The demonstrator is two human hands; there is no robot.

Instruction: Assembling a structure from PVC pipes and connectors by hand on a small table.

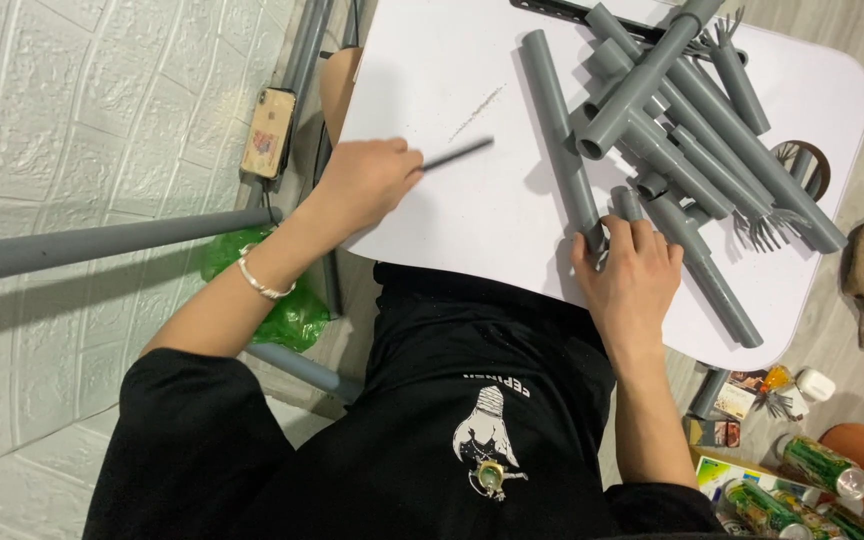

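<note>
Hands work over a small white table that stands in front of a person in a black shirt. The left hand is closed around a thin dark stick, maybe a pen or a small tool; I cannot tell which, because it is blurred. The stick points to the right over the bare part of the table top. On the left wrist there is a silver bracelet.

The right hand lies at the near edge of the table. Its fingers are curled around the near end of 1 long grey pipe, which lies flat and runs away from the person toward the far edge. Just beside this hand, on the right, is a pile of grey pipes, many of them, crossing each other. Some pipes in the pile have ends cut into thin strips, like a fringe.

Left of the table, a phone in a light case leans near the white wall. Another long grey pipe goes across there, and under it is a green plastic bag. On the floor at the right, near the person's elbow, are green cans and a few small packages.
</note>
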